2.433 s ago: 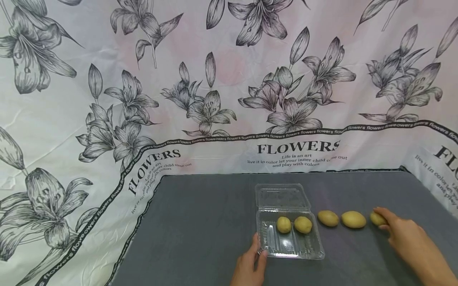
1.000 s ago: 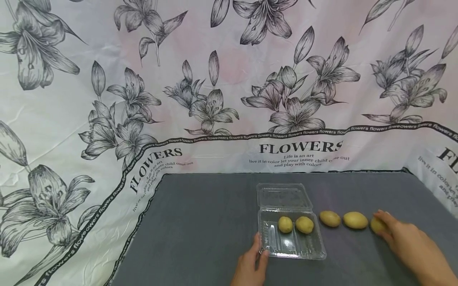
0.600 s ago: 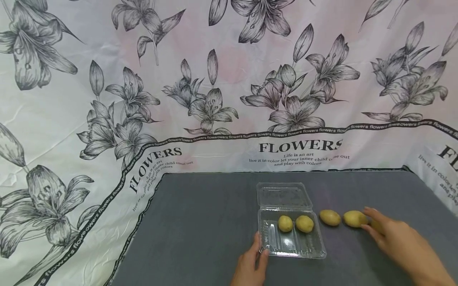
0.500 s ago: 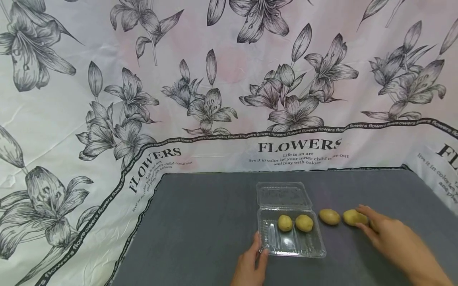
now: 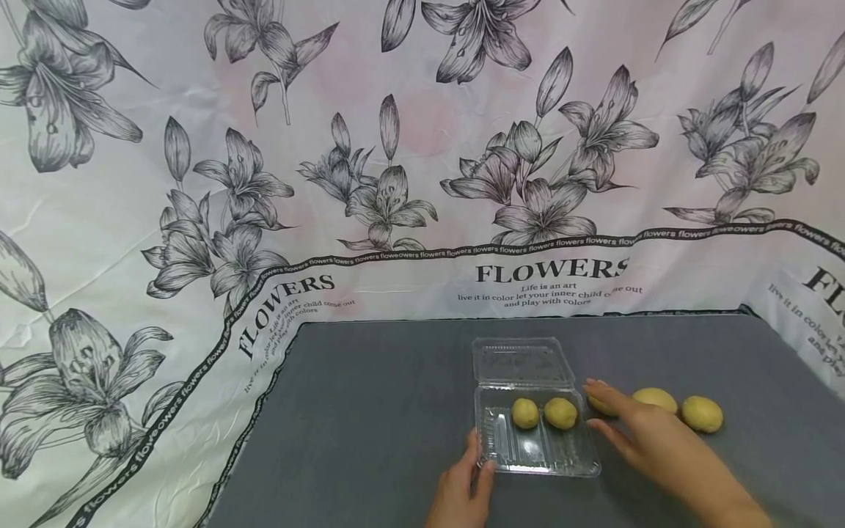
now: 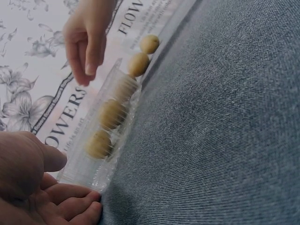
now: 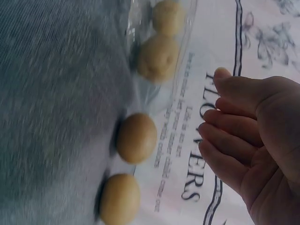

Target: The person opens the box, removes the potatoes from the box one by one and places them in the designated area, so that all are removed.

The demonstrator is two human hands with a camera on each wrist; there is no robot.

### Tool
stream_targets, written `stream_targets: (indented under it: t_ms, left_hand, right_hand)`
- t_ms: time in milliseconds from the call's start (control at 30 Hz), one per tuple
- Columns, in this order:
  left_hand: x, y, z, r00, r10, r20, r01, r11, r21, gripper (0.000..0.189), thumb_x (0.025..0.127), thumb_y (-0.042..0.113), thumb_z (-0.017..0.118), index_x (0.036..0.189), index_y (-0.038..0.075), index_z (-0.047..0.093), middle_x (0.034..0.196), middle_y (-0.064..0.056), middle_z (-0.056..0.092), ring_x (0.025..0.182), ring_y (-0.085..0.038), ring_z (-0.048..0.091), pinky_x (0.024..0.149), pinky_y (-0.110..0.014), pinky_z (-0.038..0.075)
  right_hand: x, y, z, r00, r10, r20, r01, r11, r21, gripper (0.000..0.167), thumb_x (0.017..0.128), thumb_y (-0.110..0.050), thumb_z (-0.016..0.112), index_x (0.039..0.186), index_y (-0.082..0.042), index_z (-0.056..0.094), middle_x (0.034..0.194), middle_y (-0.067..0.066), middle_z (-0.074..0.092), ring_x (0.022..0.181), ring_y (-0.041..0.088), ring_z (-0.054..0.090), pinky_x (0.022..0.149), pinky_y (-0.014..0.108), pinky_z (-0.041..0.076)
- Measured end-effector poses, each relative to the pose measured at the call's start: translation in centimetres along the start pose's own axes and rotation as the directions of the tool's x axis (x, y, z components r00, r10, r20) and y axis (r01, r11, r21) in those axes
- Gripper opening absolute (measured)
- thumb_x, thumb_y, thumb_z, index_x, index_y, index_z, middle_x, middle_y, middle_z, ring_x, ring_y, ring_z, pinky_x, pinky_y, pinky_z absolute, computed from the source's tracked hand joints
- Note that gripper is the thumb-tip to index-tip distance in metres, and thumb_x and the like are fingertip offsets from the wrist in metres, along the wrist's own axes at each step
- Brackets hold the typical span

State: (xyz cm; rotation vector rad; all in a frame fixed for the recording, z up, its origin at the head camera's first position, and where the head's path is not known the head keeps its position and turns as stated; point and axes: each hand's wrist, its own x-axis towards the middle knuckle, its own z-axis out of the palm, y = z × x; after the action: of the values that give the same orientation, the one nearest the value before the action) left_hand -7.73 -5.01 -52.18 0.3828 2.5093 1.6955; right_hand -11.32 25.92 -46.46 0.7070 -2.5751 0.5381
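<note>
A clear plastic box [image 5: 541, 456] lies on the grey table with its lid [image 5: 523, 364] folded back. Two yellow potatoes [image 5: 560, 413] sit side by side inside it. My left hand [image 5: 462, 488] grips the box's near left corner, thumb at the front rim and fingers along the side. To the right of the box three more potatoes make a row: one partly hidden potato [image 5: 601, 406], a middle potato [image 5: 654, 397] and an outer potato [image 5: 703, 414]. My right hand [image 5: 660, 447] hovers over this row, its fingertips by the potato nearest the box. The right wrist view shows that hand [image 7: 253, 136] holding nothing, fingers loosely extended.
The grey tabletop [image 5: 370, 411] stretches left of the box. Behind it hangs a white cloth [image 5: 396, 286] printed with lilies and the word FLOWERS, which also runs down the left side.
My right hand has moved left along the row, from the outermost potato past the middle one to the potato beside the box. The outermost potato is uncovered. My left hand has stayed at the box.
</note>
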Motion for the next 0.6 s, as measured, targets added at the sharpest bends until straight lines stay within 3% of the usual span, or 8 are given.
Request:
stream_targets:
  t_ms: [33,67,133,233,300,433,567,600]
  left_hand:
    - [0.0,0.0,0.0,1.000,-0.001,-0.001,0.001,1.000,-0.002,0.064,0.110,0.024,0.059,0.155,-0.016,0.037,0.153,-0.028,0.049,0.137,-0.037,0.056,0.111,-0.044,0.050]
    - [0.0,0.0,0.0,1.000,-0.001,-0.002,0.001,1.000,-0.002,0.063,0.110,0.024,0.059,0.155,-0.016,0.038,0.153,-0.028,0.050,0.136,-0.037,0.056,0.111,-0.044,0.050]
    - [0.0,0.0,0.0,1.000,0.001,-0.006,-0.001,1.000,-0.002,0.063,0.110,0.024,0.059,0.155,-0.015,0.038,0.153,-0.028,0.050,0.136,-0.036,0.057,0.111,-0.044,0.050]
    - [-0.1,0.0,-0.1,1.000,0.008,-0.015,-0.008,1.000,0.012,0.062,0.110,0.024,0.059,0.155,-0.014,0.039,0.152,-0.027,0.051,0.134,-0.034,0.059,0.111,-0.042,0.050]
    - [-0.1,0.1,-0.1,1.000,0.004,-0.018,-0.004,1.000,0.022,0.061,0.110,0.024,0.059,0.155,-0.013,0.040,0.152,-0.026,0.052,0.133,-0.033,0.059,0.111,-0.041,0.050]
    - [0.0,-0.2,-0.1,1.000,0.018,-0.020,-0.018,1.000,0.016,0.063,0.110,0.027,0.059,0.155,-0.012,0.040,0.152,-0.026,0.052,0.133,-0.034,0.060,0.111,-0.044,0.051]
    - [0.3,-2.4,0.6,0.990,0.126,-0.059,-0.121,0.990,0.075,0.061,0.111,0.028,0.057,0.155,-0.012,0.042,0.148,-0.026,0.056,0.131,-0.034,0.062,0.108,-0.044,0.053]
    - [0.4,-3.0,0.8,0.986,0.152,-0.073,-0.145,0.985,0.098,0.060,0.111,0.029,0.057,0.155,-0.011,0.043,0.147,-0.025,0.058,0.130,-0.032,0.063,0.108,-0.043,0.053]
  right_hand:
    - [0.1,-0.2,0.2,1.000,-0.006,0.007,0.006,1.000,0.007,0.061,0.082,-0.008,0.090,0.137,-0.003,0.065,0.123,0.017,0.076,0.060,0.002,0.066,0.054,0.024,0.056]
    - [0.3,-0.4,0.3,1.000,-0.015,0.011,0.015,1.000,0.008,0.059,0.082,-0.009,0.090,0.136,-0.003,0.065,0.130,0.018,0.073,0.068,0.008,0.072,0.058,0.026,0.059]
    - [0.6,-0.6,0.7,0.999,-0.044,0.002,0.044,0.999,0.003,0.056,0.081,-0.008,0.091,0.132,-0.004,0.068,0.130,0.018,0.073,0.084,0.020,0.078,0.066,0.030,0.063]
    - [0.9,-0.7,1.4,0.995,-0.094,-0.026,0.094,0.996,0.007,0.058,0.078,-0.007,0.092,0.130,-0.003,0.068,0.122,0.015,0.075,0.075,0.010,0.074,0.064,0.026,0.061]
    - [1.0,-0.7,1.7,0.991,-0.124,-0.049,0.124,0.992,-0.008,0.058,0.075,-0.007,0.094,0.128,-0.003,0.070,0.115,0.011,0.077,0.076,0.011,0.074,0.064,0.026,0.061]
    - [1.1,-1.0,2.1,0.996,-0.084,-0.001,0.084,0.996,0.019,0.055,0.079,-0.009,0.092,0.129,-0.005,0.069,0.104,0.008,0.076,0.059,-0.005,0.057,0.054,0.022,0.055]
    - [1.1,-1.7,2.4,0.997,-0.017,0.071,0.013,0.999,0.050,0.050,0.085,-0.011,0.089,0.131,-0.007,0.067,0.098,0.006,0.077,0.053,-0.013,0.038,0.048,0.019,0.047]
    - [1.1,-1.8,2.6,0.997,-0.012,0.076,0.009,0.999,0.039,0.050,0.086,-0.012,0.089,0.131,-0.008,0.067,0.099,0.006,0.077,0.053,-0.012,0.041,0.049,0.020,0.047]
